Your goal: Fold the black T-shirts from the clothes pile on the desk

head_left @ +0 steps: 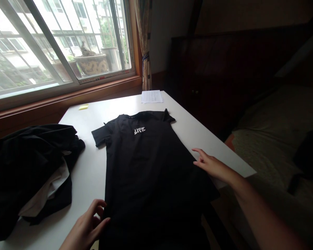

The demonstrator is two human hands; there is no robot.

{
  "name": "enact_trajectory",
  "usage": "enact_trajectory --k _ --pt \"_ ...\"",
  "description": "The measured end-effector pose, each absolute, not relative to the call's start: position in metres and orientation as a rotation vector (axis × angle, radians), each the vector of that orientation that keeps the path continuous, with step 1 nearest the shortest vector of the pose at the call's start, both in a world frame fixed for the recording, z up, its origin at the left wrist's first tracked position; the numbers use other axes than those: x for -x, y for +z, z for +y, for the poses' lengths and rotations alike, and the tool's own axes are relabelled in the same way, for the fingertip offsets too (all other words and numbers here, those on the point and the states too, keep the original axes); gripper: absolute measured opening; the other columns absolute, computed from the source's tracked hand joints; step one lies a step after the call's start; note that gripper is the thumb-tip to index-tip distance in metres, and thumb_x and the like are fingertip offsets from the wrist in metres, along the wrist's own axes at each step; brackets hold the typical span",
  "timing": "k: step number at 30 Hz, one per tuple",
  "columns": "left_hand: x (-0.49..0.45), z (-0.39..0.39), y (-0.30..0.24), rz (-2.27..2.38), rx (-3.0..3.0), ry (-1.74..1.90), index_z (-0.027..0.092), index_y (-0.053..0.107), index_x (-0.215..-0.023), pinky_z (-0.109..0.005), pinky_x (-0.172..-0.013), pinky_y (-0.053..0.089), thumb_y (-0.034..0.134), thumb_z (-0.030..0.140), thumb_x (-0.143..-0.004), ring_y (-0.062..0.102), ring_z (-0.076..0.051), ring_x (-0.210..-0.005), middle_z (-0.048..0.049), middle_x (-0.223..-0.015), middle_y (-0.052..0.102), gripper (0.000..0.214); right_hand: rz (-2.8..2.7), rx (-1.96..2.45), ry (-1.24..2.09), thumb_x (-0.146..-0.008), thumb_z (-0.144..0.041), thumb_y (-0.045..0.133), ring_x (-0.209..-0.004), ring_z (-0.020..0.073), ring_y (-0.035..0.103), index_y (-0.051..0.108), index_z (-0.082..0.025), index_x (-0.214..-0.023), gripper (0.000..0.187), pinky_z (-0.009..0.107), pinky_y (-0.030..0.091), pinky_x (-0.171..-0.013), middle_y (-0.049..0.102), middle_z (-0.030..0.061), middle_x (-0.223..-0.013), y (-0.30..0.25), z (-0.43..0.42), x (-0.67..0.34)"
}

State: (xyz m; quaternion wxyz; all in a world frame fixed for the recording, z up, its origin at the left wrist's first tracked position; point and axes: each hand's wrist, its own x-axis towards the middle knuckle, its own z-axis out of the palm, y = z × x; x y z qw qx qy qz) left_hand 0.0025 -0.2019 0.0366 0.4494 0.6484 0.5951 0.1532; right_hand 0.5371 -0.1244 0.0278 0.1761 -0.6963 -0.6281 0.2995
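Observation:
A black short-sleeved T-shirt (141, 166) lies spread on the white table (87, 166), its collar at the far end and white lettering (139, 130) on its upper part. At the shirt's lower left edge, my left hand (87, 224) has its fingers bent, with a gap between thumb and forefinger; its fingertips touch the edge. Over on the right side, my right hand (207, 163) is by the shirt's edge, forefinger stretched out and thumb apart from it. No cloth shows between its fingers. The shirt's bottom hem sinks into shadow near me.
Heaped dark clothing with a pale lining (33, 166) covers the table's left side. Papers (152, 96) and a yellow sticky note (83, 107) lie toward the far edge. Behind are a barred window (94, 41) and a curtain (146, 45). A cloth-covered surface (271, 139) is at the right.

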Motion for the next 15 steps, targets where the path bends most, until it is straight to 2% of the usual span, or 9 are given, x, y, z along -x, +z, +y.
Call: enact_trajectory --k 3,6,9,11,13,15 --pt "-0.001 -0.201 0.042 1.474 -1.725 0.318 0.025 0.055 -0.105 -0.026 -0.058 0.052 0.055 0.052 -0.094 0.063 -0.016 -0.061 0.0001 -0.083 0.066 0.029 -1.791 2.013 0.905 -0.086 -0.035 0.058 -0.067 0.0222 0.065 0.038 -0.026 -0.151 0.068 0.032 0.046 -0.065 0.067 0.0007 -0.076 0.031 -0.128 -0.544" --pt "0.003 -0.191 0.046 1.534 -1.913 0.372 0.026 0.059 -0.105 -0.027 -0.061 0.055 0.055 0.054 -0.094 0.064 -0.017 -0.064 -0.0001 -0.082 0.066 0.03 -1.867 2.035 0.919 -0.084 -0.035 0.062 -0.067 0.0217 0.066 0.034 -0.027 -0.155 0.077 0.031 0.048 -0.066 0.069 0.0004 -0.079 0.039 -0.128 -0.553" --pt "0.005 -0.17 0.054 1.577 -2.141 0.534 0.027 0.062 -0.112 -0.031 -0.069 0.058 0.053 0.058 -0.095 0.069 -0.02 -0.077 -0.0054 -0.1 0.067 0.036 -1.999 2.029 0.737 -0.085 -0.038 0.061 -0.082 0.023 0.069 0.038 -0.025 -0.154 0.073 0.033 0.051 -0.078 0.071 0.0028 -0.091 0.049 -0.119 -0.556" --pt "0.002 -0.147 0.059 1.574 -2.291 0.577 0.028 0.062 -0.12 -0.035 -0.082 0.059 0.051 0.056 -0.097 0.07 -0.023 -0.094 -0.0084 -0.116 0.065 0.037 -2.055 1.999 0.522 -0.09 -0.038 0.056 -0.096 0.0249 0.068 0.045 -0.024 -0.149 0.062 0.037 0.052 -0.089 0.07 0.0077 -0.107 0.053 -0.108 -0.549" --pt "-0.004 -0.119 0.061 1.554 -2.44 0.58 0.028 0.059 -0.129 -0.042 -0.097 0.054 0.047 0.052 -0.1 0.065 -0.027 -0.113 -0.01 -0.13 0.06 0.039 -2.105 1.915 0.321 -0.094 -0.039 0.05 -0.111 0.0275 0.064 0.05 -0.023 -0.145 0.053 0.042 0.049 -0.099 0.065 0.0127 -0.124 0.053 -0.092 -0.533" --pt "-0.012 -0.085 0.057 1.538 -2.568 0.584 0.026 0.056 -0.135 -0.047 -0.104 0.05 0.042 0.049 -0.102 0.058 -0.03 -0.126 -0.0114 -0.141 0.055 0.042 -2.169 1.79 0.197 -0.098 -0.04 0.045 -0.126 0.0292 0.057 0.051 -0.02 -0.144 0.051 0.045 0.044 -0.11 0.057 0.0156 -0.138 0.049 -0.072 -0.512"
